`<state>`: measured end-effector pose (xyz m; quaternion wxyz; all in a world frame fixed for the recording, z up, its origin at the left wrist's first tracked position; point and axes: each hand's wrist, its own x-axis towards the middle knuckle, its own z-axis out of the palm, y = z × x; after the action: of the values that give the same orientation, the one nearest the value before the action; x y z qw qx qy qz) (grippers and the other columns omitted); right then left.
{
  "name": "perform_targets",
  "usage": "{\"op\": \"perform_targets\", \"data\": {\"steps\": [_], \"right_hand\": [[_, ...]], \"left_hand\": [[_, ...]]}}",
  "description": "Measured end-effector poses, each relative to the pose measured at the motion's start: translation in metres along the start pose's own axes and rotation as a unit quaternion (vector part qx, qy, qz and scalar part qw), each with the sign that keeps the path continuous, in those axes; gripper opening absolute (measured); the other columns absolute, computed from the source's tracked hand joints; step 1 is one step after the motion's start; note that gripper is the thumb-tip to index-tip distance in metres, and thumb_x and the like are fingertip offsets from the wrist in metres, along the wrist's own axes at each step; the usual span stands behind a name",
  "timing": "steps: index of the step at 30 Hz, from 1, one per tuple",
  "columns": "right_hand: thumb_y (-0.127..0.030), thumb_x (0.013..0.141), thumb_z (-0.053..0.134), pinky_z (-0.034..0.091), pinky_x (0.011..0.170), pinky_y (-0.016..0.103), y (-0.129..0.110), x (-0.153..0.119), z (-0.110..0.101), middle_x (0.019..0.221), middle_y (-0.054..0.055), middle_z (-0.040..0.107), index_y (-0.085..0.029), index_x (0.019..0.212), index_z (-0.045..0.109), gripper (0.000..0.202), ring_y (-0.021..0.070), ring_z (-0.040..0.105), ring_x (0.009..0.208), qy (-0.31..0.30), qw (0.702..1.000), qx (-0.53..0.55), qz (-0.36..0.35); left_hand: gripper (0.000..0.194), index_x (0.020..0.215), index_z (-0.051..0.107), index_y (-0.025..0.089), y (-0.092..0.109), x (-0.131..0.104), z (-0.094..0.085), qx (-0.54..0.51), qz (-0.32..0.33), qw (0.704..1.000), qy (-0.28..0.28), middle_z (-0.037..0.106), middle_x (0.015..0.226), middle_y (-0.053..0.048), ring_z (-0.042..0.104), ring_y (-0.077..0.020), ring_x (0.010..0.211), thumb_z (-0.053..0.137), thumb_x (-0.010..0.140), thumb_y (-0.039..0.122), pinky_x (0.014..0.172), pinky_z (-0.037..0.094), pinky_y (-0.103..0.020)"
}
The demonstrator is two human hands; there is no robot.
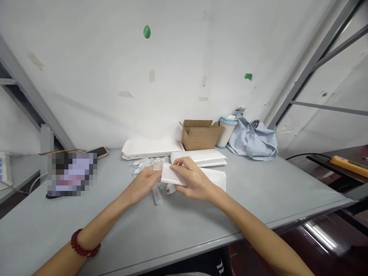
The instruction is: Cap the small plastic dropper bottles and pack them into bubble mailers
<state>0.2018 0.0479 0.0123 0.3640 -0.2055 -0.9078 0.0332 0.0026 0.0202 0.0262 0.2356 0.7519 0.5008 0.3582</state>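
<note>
My right hand grips a white envelope between thumb and fingers, above the middle of the grey table. At the envelope's left end my left hand is closed, its fingers pressed together near a small clear plastic piece; which item it pinches is hard to make out. Several small white items in clear wrapping lie just behind my hands, and a clear wrapped piece lies below them. More white envelopes rest behind my right hand, and another lies to its right.
A stack of white envelopes, an open cardboard box, a lidded cup and a light blue cloth bag stand along the wall. At the left are a phone and a blurred-out item.
</note>
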Motion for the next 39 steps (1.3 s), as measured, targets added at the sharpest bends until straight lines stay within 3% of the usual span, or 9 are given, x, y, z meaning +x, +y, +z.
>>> {"op": "perform_targets", "data": {"steps": [3,7,20,25,29,34,39], "right_hand": [[-0.011,0.073,0.060,0.048,0.082,0.039,-0.002,0.000,0.000,0.110,0.013,0.050,-0.015,0.118,0.051,0.046,0.0229,0.047,0.098,-0.007,1.000,0.005,0.001],[-0.010,0.071,0.061,0.048,0.084,0.039,-0.008,0.001,-0.001,0.110,0.014,0.050,-0.014,0.117,0.052,0.046,0.0229,0.046,0.099,-0.036,0.999,0.015,0.006],[-0.012,0.070,0.061,0.046,0.087,0.043,-0.012,0.000,0.002,0.115,0.014,0.050,-0.016,0.120,0.048,0.051,0.0245,0.047,0.104,-0.049,0.999,0.013,-0.007],[-0.021,0.076,0.063,0.041,0.096,0.052,-0.012,0.001,0.003,0.130,0.022,0.046,-0.010,0.130,0.040,0.060,0.0319,0.041,0.121,-0.039,0.993,-0.107,-0.003],[-0.023,0.084,0.053,0.037,0.098,0.058,-0.014,-0.003,0.021,0.138,0.029,0.041,-0.001,0.136,0.035,0.059,0.0383,0.032,0.133,-0.021,0.968,-0.252,-0.007],[-0.008,0.089,0.039,0.044,0.096,0.051,-0.020,-0.009,0.041,0.135,0.029,0.048,0.002,0.131,0.044,0.044,0.0363,0.043,0.129,0.002,0.931,-0.366,-0.013],[-0.003,0.090,0.037,0.048,0.092,0.040,-0.018,-0.010,0.038,0.128,0.021,0.058,-0.001,0.124,0.053,0.038,0.0294,0.055,0.119,0.007,0.930,-0.365,-0.042]], "left_hand": [[0.029,0.053,0.066,0.019,-0.001,0.001,-0.001,-0.084,-0.064,0.993,-0.046,0.060,0.060,0.001,0.052,-0.0148,0.062,0.050,0.074,0.032,0.056,0.042,-0.022],[0.015,0.056,0.071,0.019,-0.004,0.000,0.001,-0.166,-0.132,0.976,-0.041,0.064,0.064,0.002,0.052,-0.0136,0.062,0.057,0.061,0.023,0.056,0.040,-0.021],[0.023,0.066,0.075,0.018,0.001,-0.006,0.012,-0.044,-0.124,0.989,0.071,0.067,0.064,0.001,0.058,-0.0183,0.065,0.055,0.058,0.027,0.056,0.041,-0.025],[0.024,0.071,0.076,0.022,0.006,-0.004,0.004,0.013,-0.101,0.989,0.110,0.075,0.077,-0.001,0.066,-0.0228,0.076,0.054,0.063,0.029,0.068,0.048,-0.029],[0.025,0.073,0.077,0.023,0.003,-0.002,-0.004,0.035,-0.098,0.988,0.114,0.077,0.081,-0.002,0.068,-0.0259,0.082,0.056,0.070,0.035,0.074,0.051,-0.033],[0.029,0.086,0.076,0.018,-0.001,-0.002,-0.006,-0.035,-0.118,0.983,0.135,0.074,0.072,-0.002,0.065,-0.0202,0.066,0.059,0.074,0.039,0.059,0.050,-0.027],[0.041,0.113,0.066,0.016,0.007,-0.007,-0.006,-0.068,-0.124,0.973,0.183,0.069,0.062,0.001,0.059,-0.0149,0.053,0.053,0.081,0.039,0.046,0.042,-0.023]]}}
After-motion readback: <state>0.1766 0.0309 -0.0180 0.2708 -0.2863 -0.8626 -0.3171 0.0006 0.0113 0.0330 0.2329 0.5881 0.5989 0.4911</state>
